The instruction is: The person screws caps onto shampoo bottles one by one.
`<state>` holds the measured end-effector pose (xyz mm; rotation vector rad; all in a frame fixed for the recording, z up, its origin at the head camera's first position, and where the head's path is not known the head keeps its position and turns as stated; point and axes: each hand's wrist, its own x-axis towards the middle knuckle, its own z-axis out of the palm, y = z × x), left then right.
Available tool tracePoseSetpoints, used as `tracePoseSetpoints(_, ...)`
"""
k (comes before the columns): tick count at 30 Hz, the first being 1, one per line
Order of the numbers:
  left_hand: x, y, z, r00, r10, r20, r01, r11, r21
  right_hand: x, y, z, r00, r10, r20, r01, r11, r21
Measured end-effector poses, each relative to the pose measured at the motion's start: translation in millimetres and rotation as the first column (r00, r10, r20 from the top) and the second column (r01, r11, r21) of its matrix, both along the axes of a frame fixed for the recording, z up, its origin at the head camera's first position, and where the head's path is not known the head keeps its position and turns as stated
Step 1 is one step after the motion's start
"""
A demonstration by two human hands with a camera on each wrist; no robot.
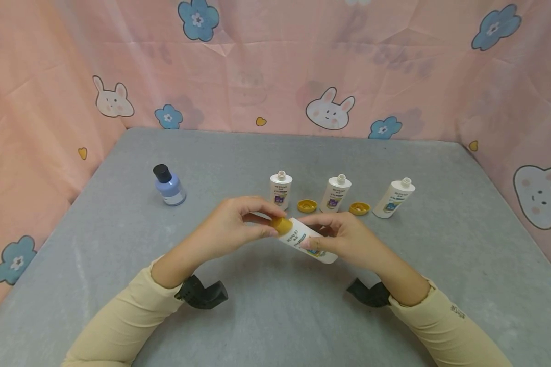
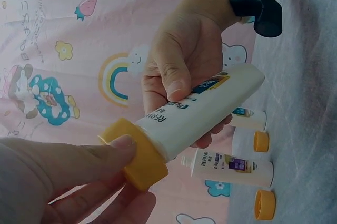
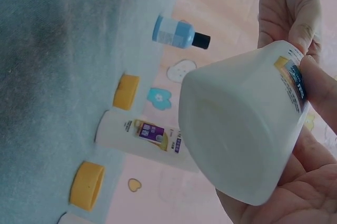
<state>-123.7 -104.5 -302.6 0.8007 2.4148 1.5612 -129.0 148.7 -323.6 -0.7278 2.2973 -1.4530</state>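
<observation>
While the left hand (image 1: 239, 223) pinches the squat yellow plastic cap (image 1: 282, 225) in the head view, the right hand (image 1: 349, 238) grips the tilted white plastic bottle (image 1: 296, 234) beneath it, above the grey table (image 1: 275, 321). In the left wrist view, the right thumb (image 2: 172, 76) lies on the bottle's front. The right wrist view shows its base (image 3: 226, 129); a blue plastic bottle with black cap (image 3: 176, 33) stands beyond.

The left forearm (image 1: 133, 303) and right forearm (image 1: 445, 321) angled inward from the lower corners of the head view. The left hand (image 1: 236, 223) formed a pinch grip between thumb and fingers. The right hand (image 1: 349, 237) gripped opposite it, thumb in front; its fingers appeared curled behind, though partly hidden.
</observation>
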Motion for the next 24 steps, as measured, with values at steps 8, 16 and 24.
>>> tracePoseSetpoints(8, 1.1, -0.1, 5.0, 0.997, 0.079, 0.014, -0.078, 0.996, -0.047, -0.4, -0.2, 0.1, 1.0, -0.013, 0.007, 0.013, 1.0, 0.005)
tracePoseSetpoints(16, 0.4, 0.6, 5.4, 0.959, 0.258, 0.118, -0.238, 0.958, -0.163, -1.2, -0.7, -1.3, 0.999, -0.034, 0.008, 0.034, 0.999, 0.038)
tracePoseSetpoints(24, 2.1, 5.6, 1.5, 0.959, 0.231, 0.162, -0.209, 0.967, -0.143, -2.8, -1.9, -4.9, 0.999, -0.047, -0.013, 0.047, 0.997, 0.06)
